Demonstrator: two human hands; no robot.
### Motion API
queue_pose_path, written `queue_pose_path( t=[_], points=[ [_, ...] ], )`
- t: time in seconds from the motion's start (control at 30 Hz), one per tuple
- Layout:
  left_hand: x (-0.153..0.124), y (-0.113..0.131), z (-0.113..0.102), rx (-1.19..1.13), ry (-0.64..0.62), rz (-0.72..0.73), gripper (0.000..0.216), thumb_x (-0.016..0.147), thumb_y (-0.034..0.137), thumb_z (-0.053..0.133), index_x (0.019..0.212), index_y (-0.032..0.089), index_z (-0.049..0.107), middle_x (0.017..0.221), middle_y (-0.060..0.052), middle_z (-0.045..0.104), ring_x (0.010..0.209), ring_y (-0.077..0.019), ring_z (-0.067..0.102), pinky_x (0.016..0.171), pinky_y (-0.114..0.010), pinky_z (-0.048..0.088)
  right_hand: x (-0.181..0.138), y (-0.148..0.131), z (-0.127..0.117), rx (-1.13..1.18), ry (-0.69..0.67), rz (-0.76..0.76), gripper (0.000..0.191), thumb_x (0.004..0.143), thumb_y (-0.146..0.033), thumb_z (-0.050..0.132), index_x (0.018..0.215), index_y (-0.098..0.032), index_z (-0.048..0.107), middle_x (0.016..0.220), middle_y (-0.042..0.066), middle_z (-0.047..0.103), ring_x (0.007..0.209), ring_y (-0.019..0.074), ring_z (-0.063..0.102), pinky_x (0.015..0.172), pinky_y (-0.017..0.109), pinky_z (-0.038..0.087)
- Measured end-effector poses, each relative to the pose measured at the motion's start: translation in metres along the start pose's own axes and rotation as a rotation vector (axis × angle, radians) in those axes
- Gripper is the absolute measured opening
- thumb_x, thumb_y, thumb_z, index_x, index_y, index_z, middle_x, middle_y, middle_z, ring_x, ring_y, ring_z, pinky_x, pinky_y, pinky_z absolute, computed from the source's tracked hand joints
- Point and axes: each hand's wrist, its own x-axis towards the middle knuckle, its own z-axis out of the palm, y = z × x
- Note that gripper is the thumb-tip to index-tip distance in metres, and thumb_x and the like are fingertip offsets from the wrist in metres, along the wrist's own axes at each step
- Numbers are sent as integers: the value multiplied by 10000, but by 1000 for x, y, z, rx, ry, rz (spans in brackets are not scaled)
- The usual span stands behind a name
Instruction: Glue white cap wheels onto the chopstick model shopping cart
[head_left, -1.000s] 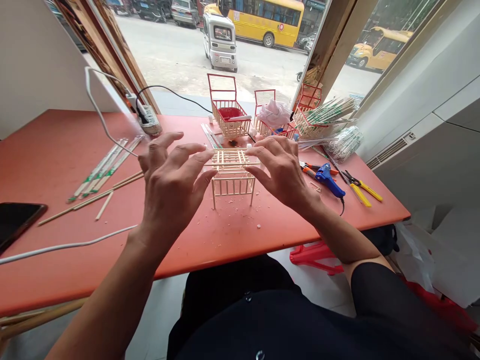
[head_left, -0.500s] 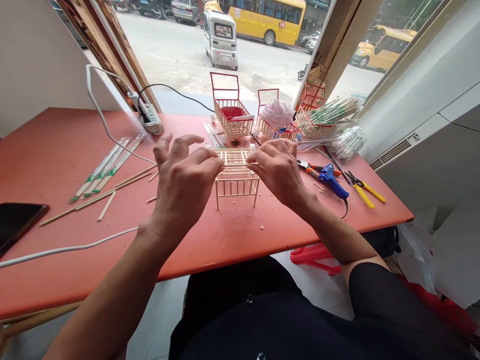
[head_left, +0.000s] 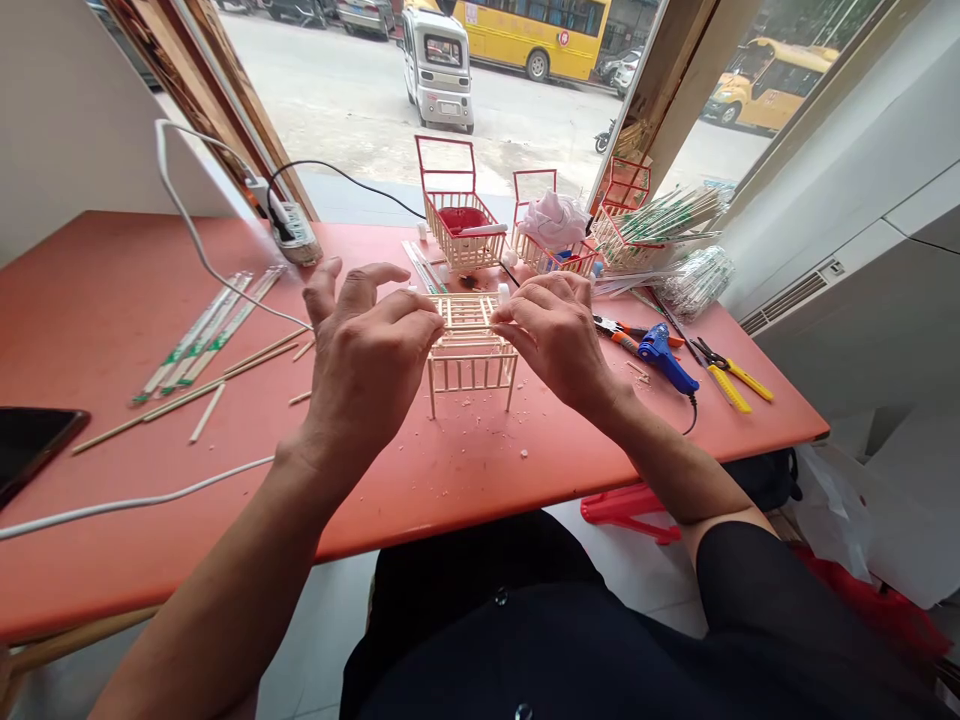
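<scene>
A small frame of thin wooden sticks (head_left: 471, 374) stands on legs on the table in front of me, with a row of short upright bars along its near side. At its upper left edge my left hand (head_left: 369, 352) pinches with thumb and index finger, the other fingers raised. My right hand (head_left: 564, 338) pinches the upper right edge, its fingers bent together. Between the two pinches run pale crosswise sticks of the frame's top. My fingertips hide the exact spots they grip. Small white wheel-like pieces (head_left: 503, 293) show at the frame's far corners.
Behind stand a small red-handled stick cart (head_left: 463, 240) and two similar ones. A blue glue gun (head_left: 667, 358) and yellow-handled pliers (head_left: 729, 386) lie right. Wrapped sticks (head_left: 196, 330), loose sticks (head_left: 180, 400), a phone (head_left: 34, 445) and a white cable (head_left: 150, 500) lie left.
The view has shifted slightly. Both hands keep their pinch at the frame's upper edges, and the frame stands as before.
</scene>
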Motion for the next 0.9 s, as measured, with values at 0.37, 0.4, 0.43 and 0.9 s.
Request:
queue_pose_path(
  t=[0.37,0.4,0.43,0.9],
  points=[
    [-3,2,0,5,30,-5,277,1061,224,666,804,302,733,1050,-54,857,1399,-401,697,1387,-808,255,-6,-2,-10,-62,0,-9,113,1139,-322,736,1064,-240,757,1231,62,843,1317,331,667,1239,548,351],
    [-3,2,1,7,30,-5,284,1065,231,666,797,302,725,1043,-54,857,1397,-404,695,1386,-803,254,-5,-3,-10,-66,-2,-12,99,1135,-312,739,1073,-238,760,1260,66,841,1320,333,665,1236,552,352],
    [-3,2,1,10,28,-5,292,1072,243,665,791,302,715,1039,-52,857,1393,-403,695,1387,-796,254,-5,-3,-9,-67,-3,-15,86,1133,-302,739,1082,-237,764,1282,70,839,1324,335,663,1232,556,353],
    [0,3,3,-1,23,-23,339,1084,293,639,747,297,662,1017,-43,858,1375,-396,708,1388,-775,256,-3,0,-3,-38,12,-40,138,1149,-234,658,1105,-307,767,1340,39,824,1380,327,632,1263,593,339]
  ],
)
